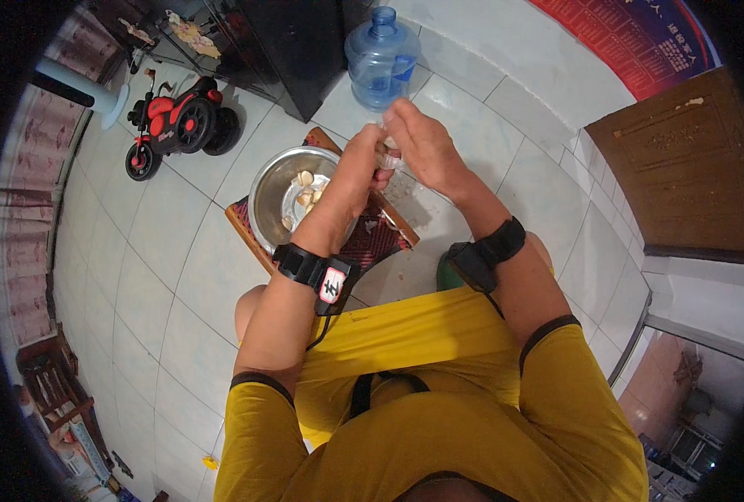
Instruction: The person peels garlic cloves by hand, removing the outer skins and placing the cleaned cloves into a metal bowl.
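Above the right edge of a low stool, my left hand [360, 162] and my right hand [427, 149] meet. Between their fingers is a whitish, papery piece of garlic [388, 158], mostly covered by the fingers. Below and left of my hands, a stainless steel bowl [264, 188] rests on the stool's dark red woven seat [375, 235]. Several pale garlic cloves [306, 179] lie in the bowl. My left forearm hides its right part. Thin bits of garlic skin [412, 197] are scattered on the floor by the stool.
A blue water-cooler bottle [381, 66] stands on the floor beyond my hands. Farther left is a red and black toy motorcycle [183, 122] beside a black cabinet [284, 50]. A brown wooden panel [692, 163] is at the right. Part of a green object [450, 276] shows under my right wrist.
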Available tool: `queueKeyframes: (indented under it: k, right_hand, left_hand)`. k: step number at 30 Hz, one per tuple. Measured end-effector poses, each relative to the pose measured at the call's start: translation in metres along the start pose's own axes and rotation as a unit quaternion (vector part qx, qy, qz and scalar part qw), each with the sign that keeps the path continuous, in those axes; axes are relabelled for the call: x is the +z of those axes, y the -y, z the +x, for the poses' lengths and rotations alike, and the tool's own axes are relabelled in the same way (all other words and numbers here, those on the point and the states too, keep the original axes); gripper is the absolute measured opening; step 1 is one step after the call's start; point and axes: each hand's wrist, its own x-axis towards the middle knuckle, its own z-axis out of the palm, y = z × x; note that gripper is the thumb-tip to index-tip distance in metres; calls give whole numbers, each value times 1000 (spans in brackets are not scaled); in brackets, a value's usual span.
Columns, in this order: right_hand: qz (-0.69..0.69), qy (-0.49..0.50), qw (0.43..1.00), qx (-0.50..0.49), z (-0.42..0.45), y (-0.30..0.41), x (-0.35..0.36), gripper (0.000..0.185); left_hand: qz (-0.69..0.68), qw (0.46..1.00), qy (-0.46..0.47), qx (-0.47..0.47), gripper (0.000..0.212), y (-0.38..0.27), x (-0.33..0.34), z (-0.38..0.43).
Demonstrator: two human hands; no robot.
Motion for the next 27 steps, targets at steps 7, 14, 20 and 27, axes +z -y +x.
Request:
queueKeyframes:
  k: [7, 14, 20, 27]
  right_hand:
    - [54, -35, 998, -9, 6, -15, 3, 28]
    - [64, -17, 998, 18, 7, -8, 4, 30]
    - [136, 22, 990, 40, 12, -13, -2, 30]
    - [149, 11, 988, 33, 12, -16, -2, 31]
  left_hand:
    - [68, 996, -15, 48, 37, -4, 11, -3]
    - [78, 995, 36, 44, 37, -3, -10, 3]
    - [67, 992, 51, 96, 33, -4, 0, -1]
    - [87, 989, 3, 120, 28, -9, 4, -5]
